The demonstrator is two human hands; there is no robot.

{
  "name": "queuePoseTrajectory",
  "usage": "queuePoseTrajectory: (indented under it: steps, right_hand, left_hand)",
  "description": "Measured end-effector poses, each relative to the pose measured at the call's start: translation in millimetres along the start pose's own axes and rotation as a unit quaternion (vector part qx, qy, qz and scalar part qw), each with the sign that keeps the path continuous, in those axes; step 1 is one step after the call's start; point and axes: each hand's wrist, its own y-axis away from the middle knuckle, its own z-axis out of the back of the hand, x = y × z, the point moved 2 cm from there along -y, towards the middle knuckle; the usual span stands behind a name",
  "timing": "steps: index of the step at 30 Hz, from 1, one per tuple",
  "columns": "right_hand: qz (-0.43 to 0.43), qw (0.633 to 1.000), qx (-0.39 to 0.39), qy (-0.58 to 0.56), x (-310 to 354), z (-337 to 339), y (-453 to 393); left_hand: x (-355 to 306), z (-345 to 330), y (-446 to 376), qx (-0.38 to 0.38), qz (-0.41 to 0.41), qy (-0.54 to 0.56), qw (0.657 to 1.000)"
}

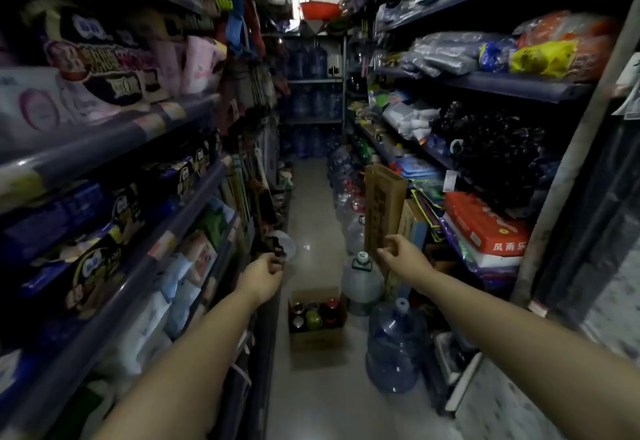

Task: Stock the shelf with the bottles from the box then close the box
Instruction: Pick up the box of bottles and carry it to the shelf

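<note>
On the aisle floor ahead of us, close to the foot of the left-hand shelving, the cardboard box (317,321) is sitting with its flaps open and the bottles (313,315) standing inside it, caps up. We are holding both arms out over it. Our left hand (261,278) is hanging with its fingers loosely curled; something dark lies right at the fingertips, and we cannot tell whether we are pinching it or whether it belongs to the shelf behind. Our right hand (401,256) is empty, fingers loosely bent and apart, near the tall carton (382,211) leaning against the right-hand shelving. Just right of the box, two water jugs (394,346) are crowding the floor. We are judging this as the very start of stocking: the box looks full. Next we are needing to stoop, close a hand round one bottle and lift it clear without knocking its neighbours.
</note>
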Motion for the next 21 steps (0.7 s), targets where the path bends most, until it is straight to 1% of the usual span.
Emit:
queuePoseTrajectory:
  steps: [2,5,8,10,15,19,21]
  right_hand:
    - [-0.013,1.0,0.004,0.007,-5.8,-10.4,-6.1]
    - [-0.031,0.999,0.031,0.015,-21.8,-27.2,-23.0]
    - [-0.035,0.998,0.047,0.026,-34.3,-40.8,-53.7]
    - [-0.038,0.997,0.055,0.026,-46.8,-50.9,-82.5]
    - [-0.043,0.996,0.08,0.007,-81.9,-74.0,-175.5]
    - [-0.068,0.989,0.133,-0.001,-106.8,-83.2,-239.2]
    - [-0.07,0.986,0.154,0.005,-118.9,-86.4,-268.8]
  left_hand:
    - [13.1,-5.1,-12.3,-0.004,0.011,-0.011,1.0]
    - [26.2,-16.5,-35.8,0.02,0.037,0.003,0.999]
    - [31.4,-28.5,-64.5,0.02,0.04,0.008,0.999]
    - [35.0,-38.5,-88.4,0.02,0.043,-0.01,0.999]
    - [25.3,-68.8,-161.9,0.031,0.07,0.002,0.997]
    - [18.8,-89.1,-221.6,0.032,0.105,-0.006,0.994]
    - [13.1,-96.7,-247.5,0.029,0.11,-0.009,0.993]
